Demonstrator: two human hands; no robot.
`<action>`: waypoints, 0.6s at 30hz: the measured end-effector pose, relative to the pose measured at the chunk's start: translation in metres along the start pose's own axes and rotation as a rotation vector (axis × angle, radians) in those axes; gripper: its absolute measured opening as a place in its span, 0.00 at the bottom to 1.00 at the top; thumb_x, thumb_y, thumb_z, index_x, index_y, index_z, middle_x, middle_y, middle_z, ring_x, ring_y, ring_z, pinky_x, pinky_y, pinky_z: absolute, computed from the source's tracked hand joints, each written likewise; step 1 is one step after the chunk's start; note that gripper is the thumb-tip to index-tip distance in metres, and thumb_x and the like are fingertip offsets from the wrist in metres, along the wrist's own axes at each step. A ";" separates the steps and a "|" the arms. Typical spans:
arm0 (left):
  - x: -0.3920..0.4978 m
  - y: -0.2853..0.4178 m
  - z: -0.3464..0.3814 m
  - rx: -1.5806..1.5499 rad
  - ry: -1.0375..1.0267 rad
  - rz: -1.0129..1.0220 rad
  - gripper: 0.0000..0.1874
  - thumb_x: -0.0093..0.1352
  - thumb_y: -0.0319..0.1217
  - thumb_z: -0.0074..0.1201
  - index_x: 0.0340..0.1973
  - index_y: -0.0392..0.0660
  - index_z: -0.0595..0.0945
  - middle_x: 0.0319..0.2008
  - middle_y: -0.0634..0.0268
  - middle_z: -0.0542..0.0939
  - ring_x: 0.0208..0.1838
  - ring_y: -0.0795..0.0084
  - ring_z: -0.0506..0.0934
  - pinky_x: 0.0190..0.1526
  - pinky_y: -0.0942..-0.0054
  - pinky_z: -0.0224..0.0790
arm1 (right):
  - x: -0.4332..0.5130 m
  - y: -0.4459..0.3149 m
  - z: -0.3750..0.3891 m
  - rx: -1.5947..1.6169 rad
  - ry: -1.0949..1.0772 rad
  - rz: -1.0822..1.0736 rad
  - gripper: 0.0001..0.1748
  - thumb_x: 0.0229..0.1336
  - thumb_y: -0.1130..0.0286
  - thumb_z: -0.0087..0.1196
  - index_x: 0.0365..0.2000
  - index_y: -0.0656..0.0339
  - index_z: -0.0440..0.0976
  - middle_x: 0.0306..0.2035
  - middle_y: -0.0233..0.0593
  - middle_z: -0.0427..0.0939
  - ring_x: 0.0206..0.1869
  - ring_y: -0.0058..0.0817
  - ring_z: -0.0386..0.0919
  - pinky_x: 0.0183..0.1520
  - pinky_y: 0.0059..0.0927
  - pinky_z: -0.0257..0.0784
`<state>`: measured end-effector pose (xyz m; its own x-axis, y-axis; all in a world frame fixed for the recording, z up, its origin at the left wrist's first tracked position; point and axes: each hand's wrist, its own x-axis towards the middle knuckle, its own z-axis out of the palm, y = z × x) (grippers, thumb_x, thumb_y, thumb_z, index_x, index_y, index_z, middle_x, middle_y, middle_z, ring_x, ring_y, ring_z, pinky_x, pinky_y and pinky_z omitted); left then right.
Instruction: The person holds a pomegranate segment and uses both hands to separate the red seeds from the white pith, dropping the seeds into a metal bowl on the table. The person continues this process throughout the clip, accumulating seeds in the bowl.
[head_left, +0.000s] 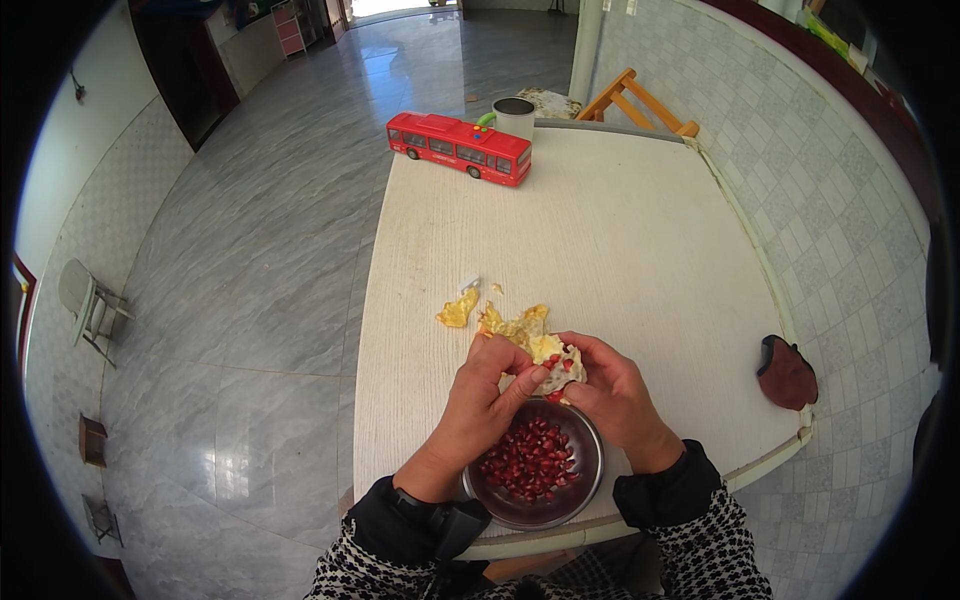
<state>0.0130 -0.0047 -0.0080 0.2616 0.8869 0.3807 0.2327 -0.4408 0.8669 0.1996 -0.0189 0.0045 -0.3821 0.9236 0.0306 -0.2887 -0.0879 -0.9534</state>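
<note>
A piece of pomegranate (564, 367) with red seeds in its pale rind is held between my two hands, over the far rim of a metal bowl (598, 480). My right hand (619, 394) grips its right side. On the other side, the thumb and fingers of my left hand (491, 397) press against the piece near the seeds. Loose pomegranate seeds (531, 459) cover the bottom of the bowl. Just beyond my fingers lie scraps of yellowish peel (517, 326), and a separate peel scrap (457, 309) sits to their left.
A red toy bus (459, 148) stands at the table's (600, 232) far left corner, before a mug (514, 116) with a green handle. A dark red cloth item (787, 373) lies at the right edge by the tiled wall. Beyond the far edge leans a wooden frame (637, 101).
</note>
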 end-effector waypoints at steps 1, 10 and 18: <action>0.000 0.000 0.001 -0.047 0.001 -0.029 0.07 0.68 0.31 0.54 0.31 0.40 0.75 0.28 0.67 0.72 0.34 0.72 0.68 0.38 0.76 0.61 | 0.000 -0.001 -0.001 0.024 0.009 0.019 0.32 0.56 0.73 0.56 0.59 0.72 0.56 0.53 0.46 0.68 0.56 0.28 0.68 0.59 0.30 0.66; -0.003 0.011 -0.001 -0.694 -0.079 -0.591 0.08 0.73 0.33 0.45 0.34 0.43 0.75 0.24 0.74 0.72 0.28 0.85 0.67 0.31 0.86 0.60 | 0.000 0.001 0.001 -0.121 0.026 -0.089 0.31 0.55 0.77 0.53 0.59 0.72 0.57 0.53 0.46 0.68 0.56 0.29 0.68 0.60 0.31 0.65; -0.001 0.008 -0.007 -0.823 -0.048 -0.571 0.04 0.70 0.27 0.45 0.36 0.43 0.75 0.28 0.71 0.75 0.28 0.84 0.70 0.31 0.85 0.63 | 0.002 0.004 -0.002 -0.274 0.050 -0.198 0.34 0.53 0.76 0.57 0.59 0.71 0.57 0.54 0.45 0.67 0.56 0.28 0.68 0.60 0.31 0.64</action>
<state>0.0076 -0.0082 0.0004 0.3551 0.9211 -0.1598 -0.3800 0.2984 0.8755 0.1989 -0.0165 0.0001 -0.2968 0.9305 0.2146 -0.1041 0.1919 -0.9759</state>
